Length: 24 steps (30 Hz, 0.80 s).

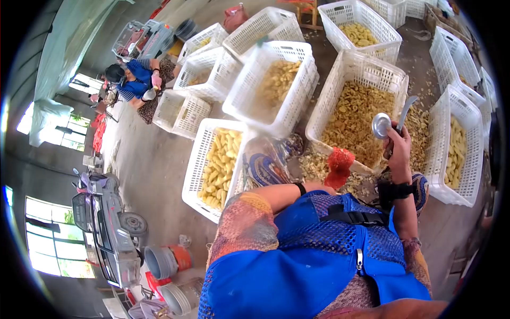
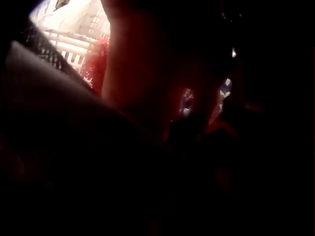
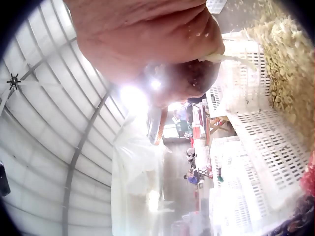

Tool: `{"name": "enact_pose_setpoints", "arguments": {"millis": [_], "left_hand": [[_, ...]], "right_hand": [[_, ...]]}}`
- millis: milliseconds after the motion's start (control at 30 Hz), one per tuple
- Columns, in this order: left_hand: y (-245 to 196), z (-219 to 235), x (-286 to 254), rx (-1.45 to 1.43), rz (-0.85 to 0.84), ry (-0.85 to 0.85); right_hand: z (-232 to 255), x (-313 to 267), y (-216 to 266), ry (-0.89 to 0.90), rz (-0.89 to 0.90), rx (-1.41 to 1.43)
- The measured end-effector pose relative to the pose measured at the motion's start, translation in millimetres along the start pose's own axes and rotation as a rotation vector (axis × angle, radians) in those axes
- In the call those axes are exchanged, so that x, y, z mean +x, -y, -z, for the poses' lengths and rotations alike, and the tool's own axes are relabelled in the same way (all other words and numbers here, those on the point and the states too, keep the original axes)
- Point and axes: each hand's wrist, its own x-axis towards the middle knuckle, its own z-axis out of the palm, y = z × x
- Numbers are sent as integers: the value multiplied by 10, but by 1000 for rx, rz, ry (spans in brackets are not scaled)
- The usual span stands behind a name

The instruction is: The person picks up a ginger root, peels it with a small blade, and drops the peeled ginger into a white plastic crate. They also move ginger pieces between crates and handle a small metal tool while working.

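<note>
In the head view my right hand [image 1: 399,146] grips a metal tool, with a round shiny bowl [image 1: 381,126] and a curved metal piece [image 1: 408,109] above the fist, over a crate of yellow-brown scraps [image 1: 366,114]. The right wrist view shows this hand [image 3: 162,39] curled, a pale sliver [image 3: 229,60] by its fingers. My left hand [image 1: 319,187] lies at the front of the blue vest, its fingers hidden. Just beyond it is a red textured item [image 1: 339,165]; whether they touch is unclear. The left wrist view is mostly dark, with red texture [image 2: 98,64] at upper left.
Crates of pale yellow pieces stand to the left [image 1: 219,167] and right [image 1: 457,151]. More white crates [image 1: 264,32] are farther off. Scraps [image 1: 419,133] litter the floor. Another person [image 1: 135,80] sits at upper left; a vehicle [image 1: 106,228] and buckets [image 1: 159,261] are at lower left.
</note>
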Motion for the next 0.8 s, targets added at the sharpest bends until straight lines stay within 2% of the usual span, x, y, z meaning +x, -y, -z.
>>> {"name": "enact_pose_setpoints", "arguments": {"millis": [33,67,100,133,167,200,233,300,400,500,567,600,700,800], "left_hand": [[-183,-39,-109,-104,27,-39],[-638,30,-300,-216,146,25],[-512,41,-169,113,207,135],[-836,59,-352,162,33,51],[269,50,48,110,230,165],[-133,-62,114,-189,85,232],[-1193,8,-232,-826,387,96],[-963,-50,-308,-944,167,136],[-880,3,-211,-1066,261,206],[-692,-50,-209,-984,197,224],[-589,6,-218,-952,241,269],[-574,-5,-265,-934,260,285],[-498,114,-299,-878,311,348],[-520,160,-292,-741,334,362]], "right_hand": [[-10,-11,-22,23,-9,2],[-38,9,-19,26,-15,-3],[21,-1,24,-8,-18,-19],[31,-10,99,20,12,-60],[-47,-70,242,-62,-15,-97],[38,-34,177,-62,-44,29],[27,-1,144,-128,-35,116],[126,-3,202,-47,-79,117],[57,-44,240,-100,-85,157],[-4,3,278,-169,-144,172],[-41,84,284,-239,-215,171],[6,15,357,-243,-253,261],[-9,135,376,-263,-217,192],[-28,236,303,-282,-198,385]]}}
